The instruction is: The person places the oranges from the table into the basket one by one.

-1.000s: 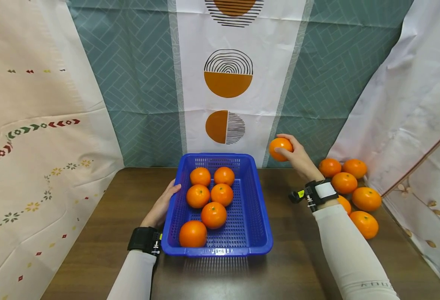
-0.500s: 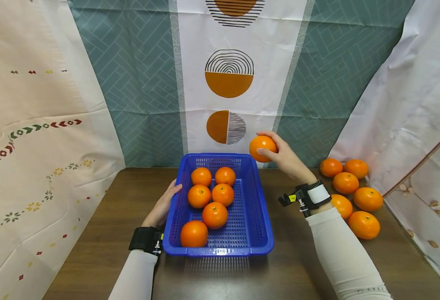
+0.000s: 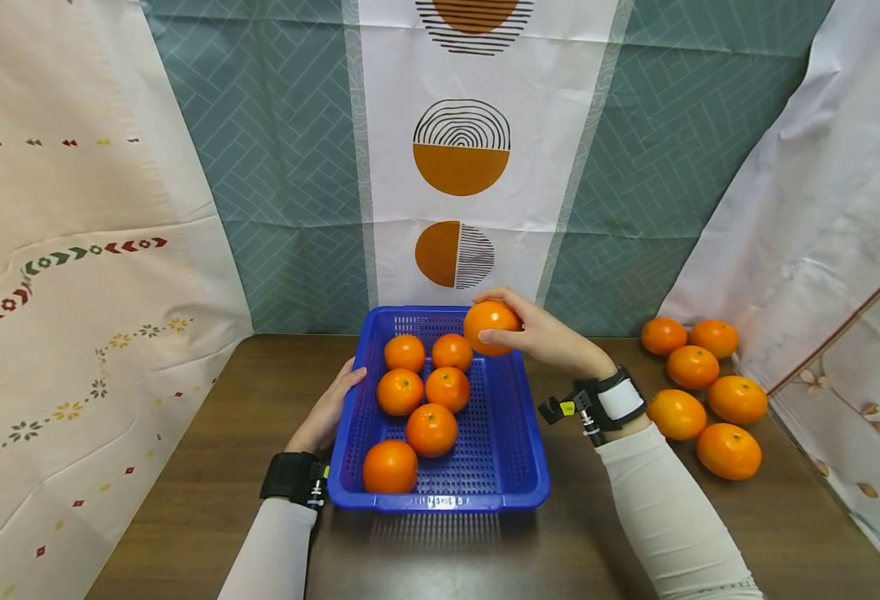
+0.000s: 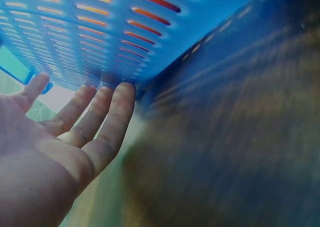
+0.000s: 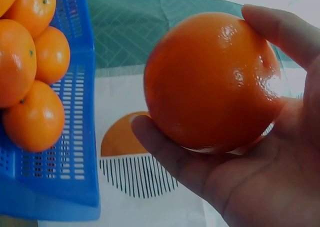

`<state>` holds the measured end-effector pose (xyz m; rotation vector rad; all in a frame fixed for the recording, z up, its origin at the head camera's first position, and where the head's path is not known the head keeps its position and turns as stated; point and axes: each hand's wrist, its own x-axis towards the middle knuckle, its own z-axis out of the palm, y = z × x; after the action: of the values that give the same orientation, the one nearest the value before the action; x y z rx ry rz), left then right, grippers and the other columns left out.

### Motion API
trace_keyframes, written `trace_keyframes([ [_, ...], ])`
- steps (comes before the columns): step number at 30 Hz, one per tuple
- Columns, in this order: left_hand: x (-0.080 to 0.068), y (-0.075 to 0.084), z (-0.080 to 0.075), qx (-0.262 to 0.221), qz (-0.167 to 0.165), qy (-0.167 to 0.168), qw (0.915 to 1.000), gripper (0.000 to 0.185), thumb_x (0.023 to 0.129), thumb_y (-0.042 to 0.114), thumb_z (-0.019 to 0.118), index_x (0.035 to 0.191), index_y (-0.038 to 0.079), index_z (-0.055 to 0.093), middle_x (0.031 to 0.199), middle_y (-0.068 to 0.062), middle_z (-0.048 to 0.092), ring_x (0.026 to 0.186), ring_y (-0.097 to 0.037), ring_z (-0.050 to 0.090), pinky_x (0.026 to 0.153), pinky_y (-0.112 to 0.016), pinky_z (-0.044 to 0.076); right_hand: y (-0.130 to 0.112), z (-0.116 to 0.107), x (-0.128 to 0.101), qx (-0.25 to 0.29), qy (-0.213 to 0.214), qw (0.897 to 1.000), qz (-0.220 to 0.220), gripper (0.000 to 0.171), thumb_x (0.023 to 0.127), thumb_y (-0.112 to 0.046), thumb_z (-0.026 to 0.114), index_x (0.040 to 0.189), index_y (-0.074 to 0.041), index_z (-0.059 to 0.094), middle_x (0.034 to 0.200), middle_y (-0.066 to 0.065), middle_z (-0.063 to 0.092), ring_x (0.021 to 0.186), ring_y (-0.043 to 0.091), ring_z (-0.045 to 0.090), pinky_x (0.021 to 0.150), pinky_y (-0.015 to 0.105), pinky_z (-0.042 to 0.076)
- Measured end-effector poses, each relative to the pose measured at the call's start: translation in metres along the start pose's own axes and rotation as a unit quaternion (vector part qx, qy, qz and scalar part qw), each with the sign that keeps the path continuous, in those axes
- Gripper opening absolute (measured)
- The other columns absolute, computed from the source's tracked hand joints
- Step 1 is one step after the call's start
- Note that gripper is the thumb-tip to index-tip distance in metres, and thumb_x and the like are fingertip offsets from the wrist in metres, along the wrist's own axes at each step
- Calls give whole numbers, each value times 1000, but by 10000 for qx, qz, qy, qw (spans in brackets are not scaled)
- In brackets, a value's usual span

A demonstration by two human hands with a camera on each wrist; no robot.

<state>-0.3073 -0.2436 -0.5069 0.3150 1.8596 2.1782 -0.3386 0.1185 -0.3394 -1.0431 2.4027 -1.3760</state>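
My right hand (image 3: pixel 548 333) grips an orange (image 3: pixel 491 327) over the far right corner of a blue plastic basket (image 3: pixel 534 450). In the right wrist view the thumb and fingers wrap the sides of that glossy orange (image 5: pixel 212 82). Several oranges (image 3: pixel 430 430) lie in the left and middle of the basket. Against the basket's left side rests my left hand (image 3: pixel 326 414), its thumb up near the rim. Seen from the left wrist, the extended fingers (image 4: pixel 117 119) of that hand meet the slotted basket wall (image 4: pixel 95 32).
More oranges (image 3: pixel 728 451) sit grouped on the brown wooden table (image 3: pixel 215 467) at the right, beside my right forearm. A patterned cloth (image 3: pixel 297 167) hangs behind the table's far edge, with lighter cloths (image 3: pixel 822 208) along both sides.
My right hand has carried the orange leftward from beside the basket to over its far right corner, dipping slightly lately. The left hand stays at the basket's side.
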Motion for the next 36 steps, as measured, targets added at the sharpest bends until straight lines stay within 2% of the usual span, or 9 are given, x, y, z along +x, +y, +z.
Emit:
trace_keyframes([
  [8,0,0,0,61,-21,-32,10000,62,112,45,36,166,28,10,161,-20,33,125,-32,58,97,-53,54,-1,16,1,-61,-391,9992,-21,47,101,-20,69,143,-12,49,134,10,54,111,30,60,93,43,53],
  [15,0,-1,-1,101,14,-18,9999,61,113,45,35,166,28,11,161,-21,33,124,-33,58,98,-53,54,-6,28,0,-407,-664,9969,117,50,99,-32,71,142,-15,51,133,6,55,113,26,58,94,43,52],
  [22,1,0,0,82,-9,-6,10000,63,112,47,37,166,28,11,161,-20,33,125,-33,58,98,-54,54,-6,41,-3,-755,-843,9932,273,55,98,-37,72,142,-12,50,130,6,56,110,24,59,92,40,53],
  [28,2,-1,-1,85,19,-33,10000,62,112,47,37,166,29,12,161,-20,34,125,-33,58,98,-54,54,-4,48,-4,-1227,-1069,9856,470,49,97,-38,74,135,-15,52,124,7,56,107,23,58,89,38,53],
  [36,1,-1,-1,63,31,-11,10000,61,112,45,36,166,29,12,160,-21,34,123,-32,58,97,-53,54,-5,54,-5,-1829,-1567,9659,951,54,96,-46,73,137,-16,54,131,5,57,117,23,54,101,43,46],
])
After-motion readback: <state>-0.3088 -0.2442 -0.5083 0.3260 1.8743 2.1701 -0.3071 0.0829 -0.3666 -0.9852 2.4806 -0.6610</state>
